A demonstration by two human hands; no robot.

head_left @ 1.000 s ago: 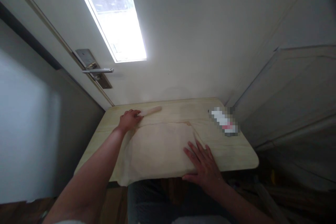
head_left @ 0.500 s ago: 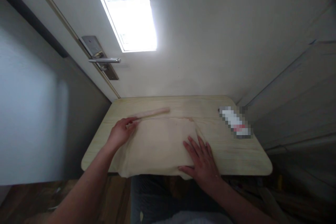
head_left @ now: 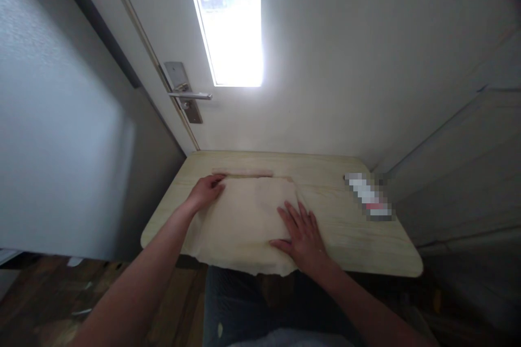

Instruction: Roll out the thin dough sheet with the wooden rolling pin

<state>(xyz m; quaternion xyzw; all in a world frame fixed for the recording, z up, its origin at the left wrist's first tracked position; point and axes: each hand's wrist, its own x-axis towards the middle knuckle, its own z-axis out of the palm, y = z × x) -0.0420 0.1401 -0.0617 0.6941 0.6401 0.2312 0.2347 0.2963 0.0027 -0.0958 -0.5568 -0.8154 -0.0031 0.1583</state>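
A thin, pale cream sheet of cloth lies spread on the wooden tabletop, its near edge drooping over the front. My left hand is at the far left corner of the cloth, thumb and fingers closed together on it. Spread fingers of my right hand press flat on the right side of the cloth. Just beyond the far edge lies a slim, pale, stick-like strip, close to my left fingertips; its material is unclear.
The light wooden table stands against a white door with a lever handle and a bright glass pane. A pixelated white and red object lies at the table's right. A grey panel rises on the left.
The strip beyond the cloth has turned from slanted to nearly parallel with the cloth's far edge. The camera view has shifted a little. Both hands remain on the cloth.
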